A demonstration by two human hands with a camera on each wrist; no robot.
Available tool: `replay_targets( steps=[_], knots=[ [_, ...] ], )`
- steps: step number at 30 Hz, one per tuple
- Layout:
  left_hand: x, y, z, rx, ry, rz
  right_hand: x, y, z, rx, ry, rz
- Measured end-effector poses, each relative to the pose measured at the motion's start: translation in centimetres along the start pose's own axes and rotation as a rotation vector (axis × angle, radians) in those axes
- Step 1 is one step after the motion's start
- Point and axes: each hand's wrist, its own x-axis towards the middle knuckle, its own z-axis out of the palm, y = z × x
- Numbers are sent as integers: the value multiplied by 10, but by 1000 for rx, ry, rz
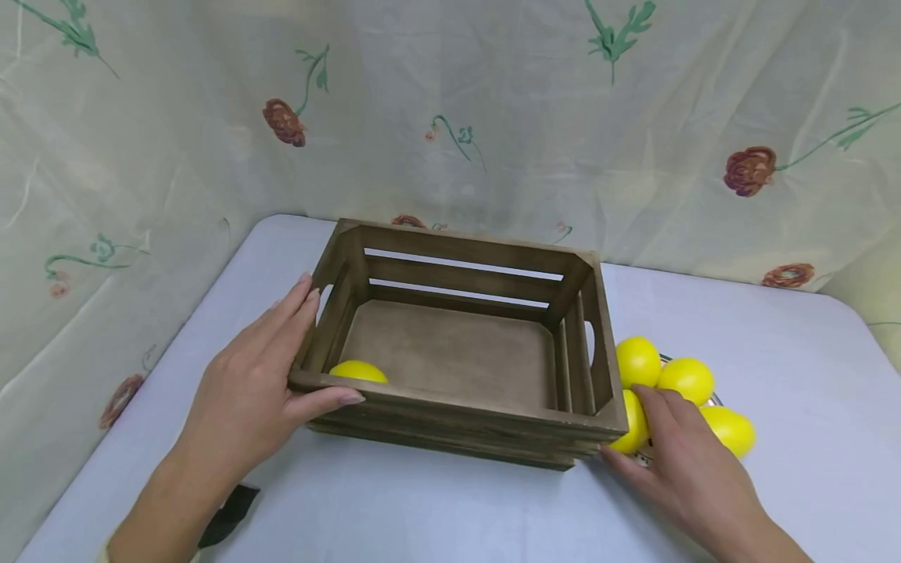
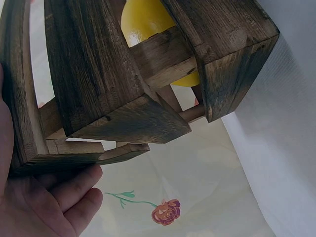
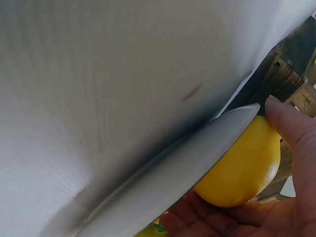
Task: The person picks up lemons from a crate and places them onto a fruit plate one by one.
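A brown slatted wooden crate (image 1: 450,340) stands on the table, tilted slightly in the head view. My left hand (image 1: 246,375) grips its near left corner, thumb over the front rim and fingers along the left side. One yellow lemon (image 1: 359,371) lies inside by that corner, and its skin shows between the slats in the left wrist view. To the right of the crate, my right hand (image 1: 686,461) holds another lemon (image 3: 242,168) between thumb and fingers at the edge of a white plate (image 3: 177,173). Several more lemons (image 1: 686,381) sit on the plate, partly hidden by the hand.
A white cloth (image 1: 436,508) covers the table. Behind it and at the left hangs a pale curtain (image 1: 521,141) with embroidered flowers. A small black object (image 1: 231,516) lies near my left forearm. The crate's right wall has an oval handle hole.
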Motion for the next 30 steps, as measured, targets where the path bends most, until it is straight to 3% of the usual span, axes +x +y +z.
replay_targets(
  steps=[6, 13, 21, 26, 30],
  knots=[
    [0, 0, 2, -10, -7, -7, 1, 0, -2, 0, -45, 37],
    [-1, 1, 2, -3, -15, -17, 0, -1, -6, 1, 3, 18],
    [0, 1, 0, -3, -14, -16, 0, -1, -14, 6, -78, 117],
    [-1, 1, -1, 1, -15, -17, 1, -3, -19, -15, -87, 115],
    [-1, 1, -1, -1, -22, -21, 0, -5, -27, -42, -32, 74]
  ],
)
